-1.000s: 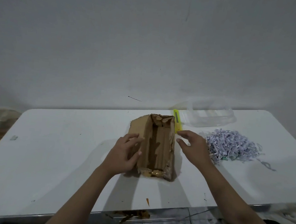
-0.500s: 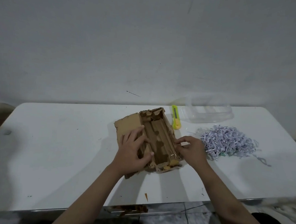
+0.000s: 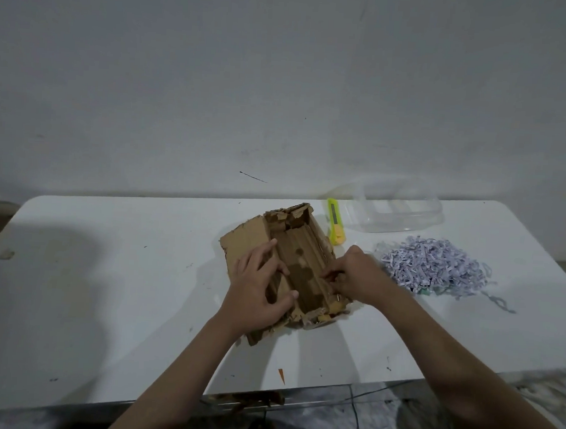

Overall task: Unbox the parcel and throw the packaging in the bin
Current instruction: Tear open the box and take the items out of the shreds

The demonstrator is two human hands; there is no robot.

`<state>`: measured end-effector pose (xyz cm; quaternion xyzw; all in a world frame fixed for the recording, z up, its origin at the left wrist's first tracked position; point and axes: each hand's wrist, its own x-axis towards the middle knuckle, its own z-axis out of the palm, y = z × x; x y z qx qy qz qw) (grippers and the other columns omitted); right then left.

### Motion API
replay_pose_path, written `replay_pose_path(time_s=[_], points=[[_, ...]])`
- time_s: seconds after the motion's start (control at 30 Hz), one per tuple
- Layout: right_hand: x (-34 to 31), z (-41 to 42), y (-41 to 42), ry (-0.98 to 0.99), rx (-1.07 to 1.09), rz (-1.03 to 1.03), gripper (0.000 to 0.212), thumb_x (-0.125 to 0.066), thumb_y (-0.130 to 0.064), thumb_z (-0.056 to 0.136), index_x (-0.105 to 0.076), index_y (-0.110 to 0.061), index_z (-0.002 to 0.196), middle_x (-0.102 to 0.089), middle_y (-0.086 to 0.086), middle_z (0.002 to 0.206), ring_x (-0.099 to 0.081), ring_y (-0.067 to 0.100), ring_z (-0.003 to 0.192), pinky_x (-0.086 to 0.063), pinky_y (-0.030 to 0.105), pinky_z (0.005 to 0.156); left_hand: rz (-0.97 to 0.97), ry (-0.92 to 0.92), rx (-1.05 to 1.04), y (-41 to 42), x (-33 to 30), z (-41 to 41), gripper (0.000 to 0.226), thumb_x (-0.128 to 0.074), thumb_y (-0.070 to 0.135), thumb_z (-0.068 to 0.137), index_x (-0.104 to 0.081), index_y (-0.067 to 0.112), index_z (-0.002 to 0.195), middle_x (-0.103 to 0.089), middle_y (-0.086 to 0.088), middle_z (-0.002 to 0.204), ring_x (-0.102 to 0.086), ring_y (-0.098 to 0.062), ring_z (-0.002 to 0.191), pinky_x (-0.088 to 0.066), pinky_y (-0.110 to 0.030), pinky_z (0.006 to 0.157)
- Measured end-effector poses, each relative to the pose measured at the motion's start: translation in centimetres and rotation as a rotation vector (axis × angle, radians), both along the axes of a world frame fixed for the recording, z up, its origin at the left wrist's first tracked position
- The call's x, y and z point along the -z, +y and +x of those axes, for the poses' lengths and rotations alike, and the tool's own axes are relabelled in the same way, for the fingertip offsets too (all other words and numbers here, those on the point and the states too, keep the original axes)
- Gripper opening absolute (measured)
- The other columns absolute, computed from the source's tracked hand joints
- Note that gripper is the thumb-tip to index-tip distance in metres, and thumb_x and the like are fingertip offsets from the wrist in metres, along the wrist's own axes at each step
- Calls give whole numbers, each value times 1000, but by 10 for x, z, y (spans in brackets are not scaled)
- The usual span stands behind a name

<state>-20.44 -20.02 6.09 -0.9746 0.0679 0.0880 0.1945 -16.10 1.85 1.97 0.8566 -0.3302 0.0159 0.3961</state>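
Torn cardboard box (image 3: 308, 265) sits open mid-bench (image 3: 108, 270), bare brown floor showing inside, left hand (image 3: 258, 285) spread flat over its left wall, right hand (image 3: 357, 277) pinching its right wall; shredded paper (image 3: 433, 268) heaped loose beside, clear plastic tub (image 3: 396, 210) behind, contents unclear.

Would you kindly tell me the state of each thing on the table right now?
cardboard box, open on top, torn at its ends, nothing visible inside.
left hand, fingers spread, pressing on the box's left side.
right hand, fingers curled, pinching the box's right wall.
shredded paper, loose heap on the table, outside the box.
utility knife, lying flat beyond the box; blade cannot be told.
clear container, at the table's far side, seemingly empty.
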Motion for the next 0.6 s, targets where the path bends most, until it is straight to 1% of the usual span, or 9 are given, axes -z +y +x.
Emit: replay_pose_path(time_s=[0.07, 0.1, 0.13, 0.17, 0.2, 0.27, 0.3, 0.43, 0.6], points=[[-9, 5, 4, 64, -45, -87, 29, -68, -11, 76, -73, -27, 99, -65, -8, 80, -55, 21, 102, -46, 32, 92, -3, 8, 0, -1, 0, 1, 32, -60, 50, 72, -52, 31, 97, -31, 9, 147, -18, -2, 128, -27, -46, 107], [-13, 7, 7, 95, -66, -136, 29, -65, -10, 77, -73, -27, 100, -54, -14, 73, -51, 20, 103, -44, 31, 92, -4, 14, 0, -1, 0, 1, 32, -60, 50, 72, -52, 31, 97, -32, 9, 147, -19, -3, 129, -28, -46, 106], [-16, 8, 9, 123, -81, -175, 29, -64, -11, 79, -73, -26, 101, -43, -16, 70, -49, 21, 104, -42, 30, 91, -4, 20, 1, 0, 1, 1, 33, -60, 50, 72, -52, 31, 97, -32, 9, 147, -19, -4, 129, -29, -47, 106], [-17, 10, 11, 142, -95, -209, 28, -64, -11, 80, -72, -26, 102, -39, -13, 71, -49, 22, 106, -42, 30, 91, -6, 23, 0, 1, 1, 1, 33, -60, 50, 71, -52, 31, 97, -32, 8, 147, -19, -5, 130, -30, -47, 106], [-18, 11, 13, 161, -107, -241, 27, -65, -13, 81, -72, -26, 103, -44, -8, 76, -48, 24, 108, -42, 31, 92, -8, 26, 0, 2, 2, 0, 33, -60, 49, 71, -53, 30, 97, -32, 8, 147, -20, -5, 130, -31, -48, 105], [-19, 13, 17, 197, -123, -302, 25, -66, -16, 82, -72, -26, 103, -56, 6, 98, -48, 26, 111, -42, 32, 92, -9, 28, 1, 3, 2, 0, 34, -60, 49, 71, -53, 30, 98, -32, 7, 147, -20, -5, 130, -32, -49, 105], [-18, 14, 17, 207, -120, -317, 24, -67, -17, 81, -72, -25, 103, -57, 9, 105, -48, 27, 112, -43, 32, 91, -7, 28, 3, 3, 1, 0, 34, -60, 50, 71, -53, 29, 98, -32, 7, 147, -20, -5, 130, -32, -50, 105], [-15, 17, 16, 237, -114, -300, 21, -78, -23, 72, -76, -20, 93, -67, 5, 101, -57, 21, 103, -47, 30, 85, -12, 35, 0, 3, 1, 0, 34, -61, 49, 71, -52, 30, 97, -33, 7, 146, -25, -12, 132, -34, -51, 103], [-8, 17, 10, 160, -176, -306, 16, -74, -24, 75, -75, -22, 91, -70, 1, 97, -60, 18, 97, -43, 28, 81, -18, 65, -1, 2, -1, 0, 34, -61, 50, 71, -52, 31, 98, -30, 10, 147, -21, -13, 134, -33, -47, 104]])
